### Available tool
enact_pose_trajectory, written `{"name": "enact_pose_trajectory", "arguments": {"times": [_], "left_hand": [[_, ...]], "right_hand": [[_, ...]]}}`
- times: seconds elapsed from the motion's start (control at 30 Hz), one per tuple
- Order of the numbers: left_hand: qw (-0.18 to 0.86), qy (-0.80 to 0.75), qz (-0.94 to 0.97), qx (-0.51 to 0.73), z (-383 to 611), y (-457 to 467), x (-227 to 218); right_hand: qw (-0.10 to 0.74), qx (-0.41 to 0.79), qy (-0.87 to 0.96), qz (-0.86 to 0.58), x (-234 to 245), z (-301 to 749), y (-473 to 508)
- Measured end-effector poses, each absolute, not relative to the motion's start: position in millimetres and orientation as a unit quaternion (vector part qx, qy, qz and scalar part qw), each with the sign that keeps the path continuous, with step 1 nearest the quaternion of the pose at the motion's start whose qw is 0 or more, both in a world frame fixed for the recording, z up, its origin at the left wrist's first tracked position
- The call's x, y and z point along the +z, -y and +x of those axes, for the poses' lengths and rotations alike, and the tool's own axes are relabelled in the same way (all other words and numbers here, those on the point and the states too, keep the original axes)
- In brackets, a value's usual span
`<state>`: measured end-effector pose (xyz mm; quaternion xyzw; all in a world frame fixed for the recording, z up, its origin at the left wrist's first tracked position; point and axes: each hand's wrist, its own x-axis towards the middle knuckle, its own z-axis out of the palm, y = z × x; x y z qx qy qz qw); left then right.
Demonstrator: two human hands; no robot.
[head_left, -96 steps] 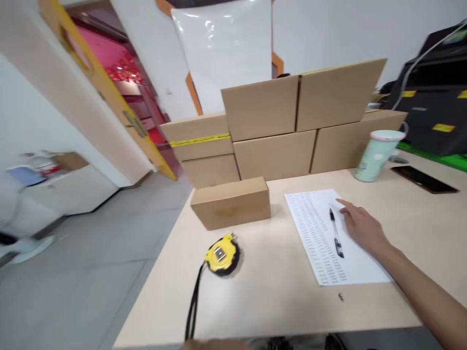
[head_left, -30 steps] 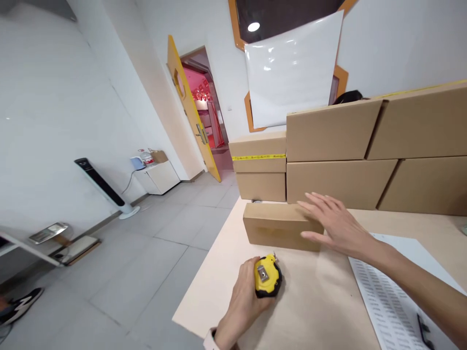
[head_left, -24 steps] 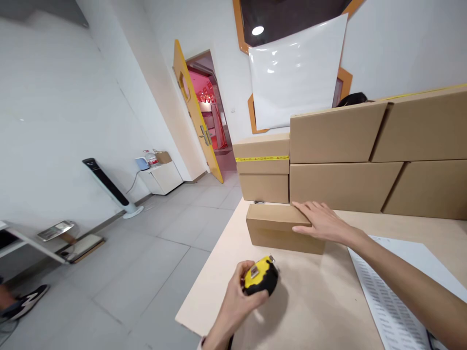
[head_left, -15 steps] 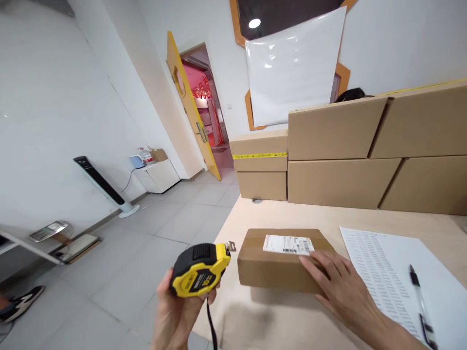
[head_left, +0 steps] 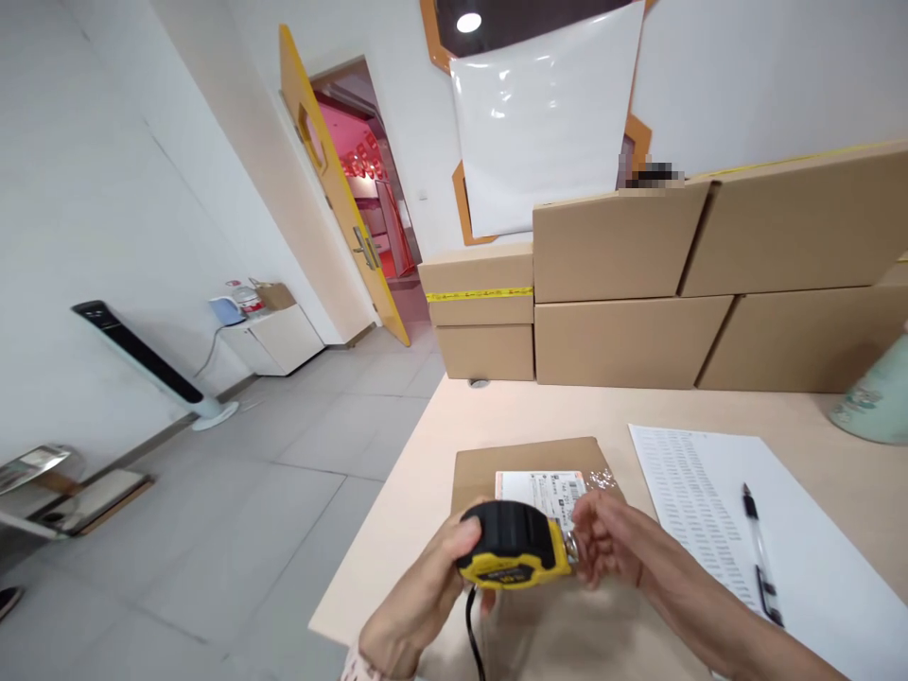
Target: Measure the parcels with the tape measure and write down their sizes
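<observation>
Tape measure, black and yellow, is held over the near side of a brown parcel, hiding part of it; from where I stand I can't tell whether the two touch. The person's left hand is clamped on its case, and a black strap dangles at the parcel's near side. The right hand is at the metal tip, by the parcel's right end, its fingers curled in; whether they pinch the tip I can't tell. A white label is on top of the parcel, partly covered by the tape measure.

The parcel lies on a pale surface. To its right, apart from it, a printed sheet lies flat with a pen on it. Farther right of the parcel, past the sheet, stands a pale green cup, partly out of sight. Behind the parcel, well apart, cardboard boxes are stacked two high. Well off to the parcel's left, across the grey floor, are a fan and a white cabinet bearing a bottle. Beyond the parcel, to the left, a yellow door stands wide.
</observation>
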<state>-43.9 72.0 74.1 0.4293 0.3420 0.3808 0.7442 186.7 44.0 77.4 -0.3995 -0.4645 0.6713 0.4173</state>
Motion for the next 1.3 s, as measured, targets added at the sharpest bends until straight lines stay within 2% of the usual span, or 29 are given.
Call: {"name": "enact_pose_trajectory", "arguments": {"times": [0.17,0.33,0.4,0.67,1.1,1.3], "left_hand": [[0.729,-0.337,0.486,0.344,-50.7,-69.9,83.3],[0.63,-0.45,0.464,0.43,-85.1,-85.1,88.3],[0.589,-0.514,0.412,0.47,-105.1,-94.8,83.6],[0.544,-0.558,0.384,0.496,-148.8,-123.7,59.2],[0.538,-0.565,0.368,0.505,-166.2,-129.4,44.7],[0.539,-0.56,0.367,0.512,-171.6,-129.3,37.4]], "right_hand": [[0.459,0.718,0.345,-0.393,68.8,188.3,-52.1],[0.593,0.603,0.306,-0.437,74.1,239.4,-84.0],[0.607,0.576,0.309,-0.451,64.3,259.8,-96.6],[0.563,0.552,0.339,-0.514,-0.1,260.7,-115.6],[0.487,0.505,0.437,-0.564,0.0,242.3,-108.2],[0.473,0.509,0.422,-0.582,-4.5,243.0,-108.9]]}}
